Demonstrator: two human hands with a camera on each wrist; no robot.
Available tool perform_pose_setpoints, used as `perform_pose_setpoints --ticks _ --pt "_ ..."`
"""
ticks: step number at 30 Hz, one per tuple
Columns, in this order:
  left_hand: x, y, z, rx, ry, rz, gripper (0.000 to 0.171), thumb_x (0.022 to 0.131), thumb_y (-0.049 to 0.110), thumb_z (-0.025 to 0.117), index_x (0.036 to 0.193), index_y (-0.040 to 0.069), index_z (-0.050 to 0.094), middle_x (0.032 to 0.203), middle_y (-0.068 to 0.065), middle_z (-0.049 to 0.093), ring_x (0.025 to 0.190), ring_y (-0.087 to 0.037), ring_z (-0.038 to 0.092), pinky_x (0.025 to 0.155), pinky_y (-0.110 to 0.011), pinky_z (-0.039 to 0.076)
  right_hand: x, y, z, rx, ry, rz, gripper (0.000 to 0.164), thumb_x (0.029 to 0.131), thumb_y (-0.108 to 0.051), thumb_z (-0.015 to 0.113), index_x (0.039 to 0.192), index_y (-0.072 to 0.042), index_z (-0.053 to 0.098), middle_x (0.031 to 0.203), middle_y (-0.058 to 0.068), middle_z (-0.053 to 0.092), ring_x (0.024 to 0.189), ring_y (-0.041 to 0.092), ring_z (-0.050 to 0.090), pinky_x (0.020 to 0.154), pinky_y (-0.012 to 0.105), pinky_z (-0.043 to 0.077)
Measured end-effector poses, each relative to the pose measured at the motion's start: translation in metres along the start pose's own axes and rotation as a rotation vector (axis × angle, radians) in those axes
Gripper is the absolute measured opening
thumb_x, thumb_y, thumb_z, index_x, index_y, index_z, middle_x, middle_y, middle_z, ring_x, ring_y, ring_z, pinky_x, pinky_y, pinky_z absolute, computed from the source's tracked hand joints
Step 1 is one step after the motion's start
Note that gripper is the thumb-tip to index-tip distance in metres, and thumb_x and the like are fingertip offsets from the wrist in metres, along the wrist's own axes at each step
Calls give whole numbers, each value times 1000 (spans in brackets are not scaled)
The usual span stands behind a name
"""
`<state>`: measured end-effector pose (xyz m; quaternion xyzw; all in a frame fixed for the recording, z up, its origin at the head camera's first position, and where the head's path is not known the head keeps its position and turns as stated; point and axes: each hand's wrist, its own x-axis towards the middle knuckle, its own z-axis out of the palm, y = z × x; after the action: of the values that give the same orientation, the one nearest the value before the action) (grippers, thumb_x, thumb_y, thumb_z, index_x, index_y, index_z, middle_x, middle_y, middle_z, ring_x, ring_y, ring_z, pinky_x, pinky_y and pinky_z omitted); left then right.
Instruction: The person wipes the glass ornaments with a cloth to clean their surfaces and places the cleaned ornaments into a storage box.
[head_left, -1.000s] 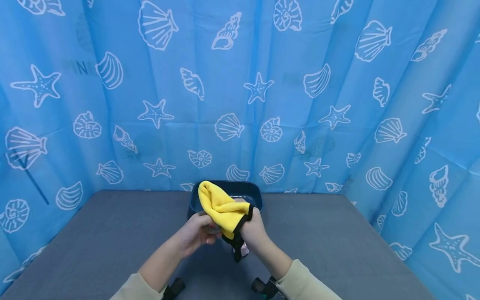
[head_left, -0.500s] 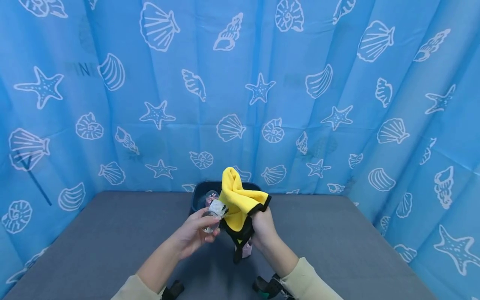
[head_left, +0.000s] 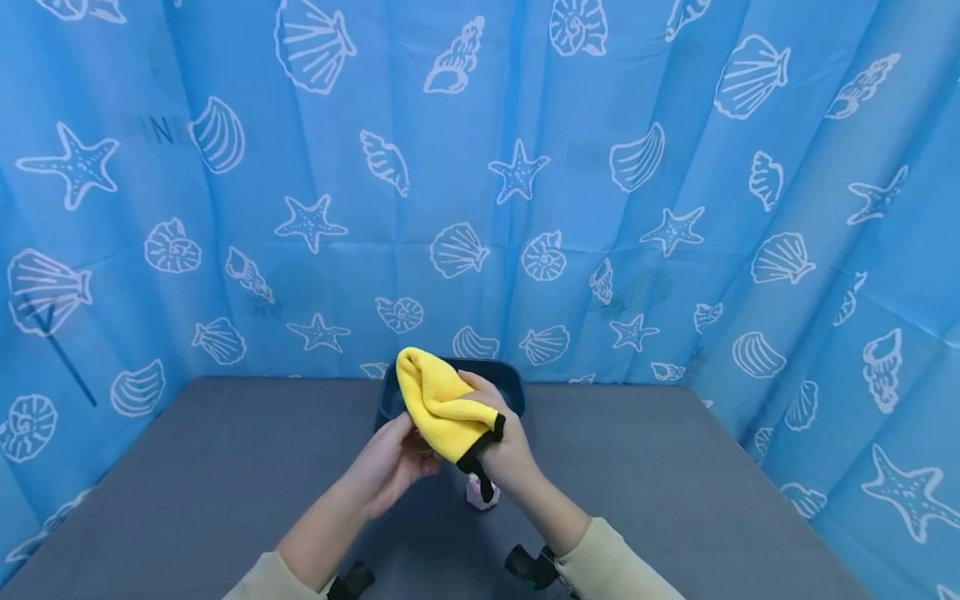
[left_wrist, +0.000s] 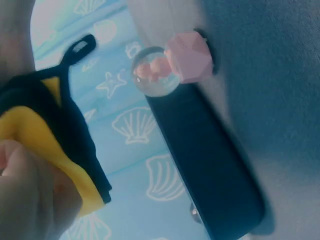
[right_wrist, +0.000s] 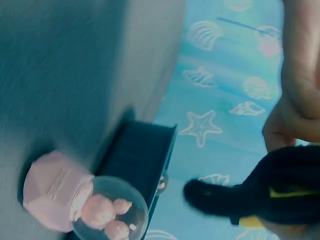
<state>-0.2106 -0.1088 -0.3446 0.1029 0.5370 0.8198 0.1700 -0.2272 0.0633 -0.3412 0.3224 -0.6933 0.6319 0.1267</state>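
In the head view my right hand [head_left: 510, 450] grips a yellow cloth [head_left: 442, 408] with a black edge and a hanging black loop. My left hand [head_left: 392, 467] is curled around a small snow globe, almost wholly hidden under the cloth. The left wrist view shows the cloth's black underside [left_wrist: 55, 115] above fingers [left_wrist: 35, 195] pressed to the yellow side. Below the hands, a snow globe with a faceted pink base [right_wrist: 57, 192] stands on the table, pink figures inside its clear ball [right_wrist: 115, 207].
A dark blue bin [head_left: 510, 379] stands behind the hands, near the table's back edge. Part of another clear ball [right_wrist: 162, 182] shows over its rim. The grey table [head_left: 645, 483] ends at a blue shell-print curtain [head_left: 570, 208].
Half a second ago the cloth was farther right and the left hand's snow globe showed, pale base up. Now the cloth has swung left over it, much as it was a second ago.
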Motion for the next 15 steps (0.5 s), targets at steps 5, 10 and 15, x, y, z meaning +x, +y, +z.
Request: perform_pose_setpoints --ticks 5,10,15 --pt "2 -1 0 18 23 -23 41 106 26 22 136 -2 27 100 -7 39 82 -15 43 73 -27 38 2 3 4 -89 30 -10 16 85 10 58 100 7 62 123 24 58 116 38 51 95 39 46" --pt "4 -3 -1 16 39 -62 39 104 22 24 134 -2 28 98 -9 39 78 -15 43 71 -27 36 3 1 9 9 112 178 18 90 0 62 107 5 63 110 17 61 98 23 56 82 31 50" --pt "4 -6 -2 34 63 -84 41 102 27 33 130 -2 32 101 -9 43 77 -14 46 69 -24 39 6 1 9 184 199 330 23 94 -8 60 110 8 60 96 12 62 82 18 61 74 33 53"
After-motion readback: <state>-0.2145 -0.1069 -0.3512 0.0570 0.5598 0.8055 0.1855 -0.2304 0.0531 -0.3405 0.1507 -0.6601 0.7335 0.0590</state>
